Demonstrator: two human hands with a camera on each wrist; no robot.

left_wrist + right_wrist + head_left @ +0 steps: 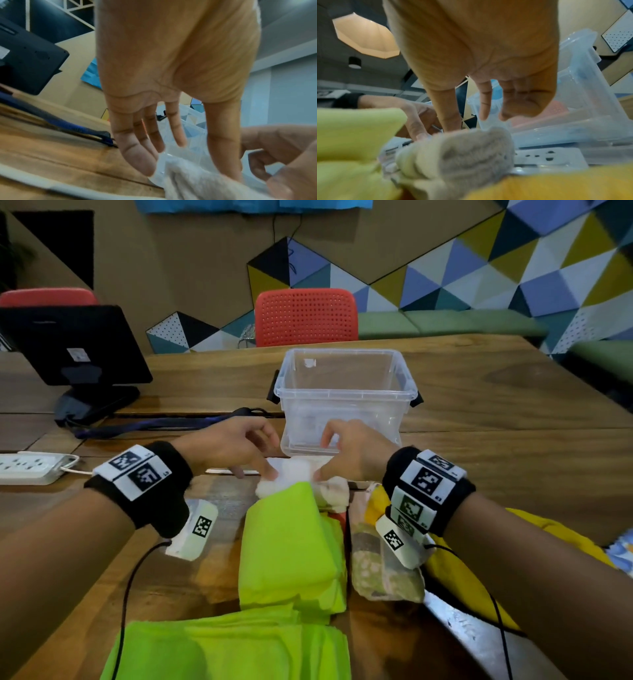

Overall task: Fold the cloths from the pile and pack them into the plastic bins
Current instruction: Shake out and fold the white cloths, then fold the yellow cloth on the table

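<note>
1. The wooden counter carries everything; its near edge is crowded with cloths.
2. A lime-green cloth lies spread at the near edge, with a folded lime-green cloth just behind it.
3. A clear plastic bin stands lidless toward the middle of the counter, just beyond both hands. Through its wall it looks empty, though reflections blur the bottom.
4. A yellow cloth lies by the right edge of the pile, partly under the right forearm.
5. A patterned folded cloth sits between the lime and yellow ones.
6. The white cloth rests on the counter directly in front of the bin, touching the folded lime cloth.
7. The left hand pinches the white cloth's left end between thumb and fingertip.
8. The right hand pinches its right end, the other fingers curled.
</note>
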